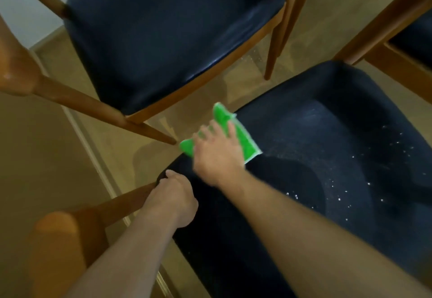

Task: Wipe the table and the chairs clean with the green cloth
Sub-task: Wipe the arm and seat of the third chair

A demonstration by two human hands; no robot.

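The cloth (230,131) lay under the flat right hand (216,151) at the seat's (327,157) ten-o'clock edge; the left hand (174,198) gripped the corner, bare floor (131,143) beyond.

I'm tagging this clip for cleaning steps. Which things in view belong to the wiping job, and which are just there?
In the job:
green cloth, pressed flat under the right hand
near chair seat, with white crumbs on it
left hand, gripping the seat's corner
second chair, also to be wiped

Just there:
floor
table leg
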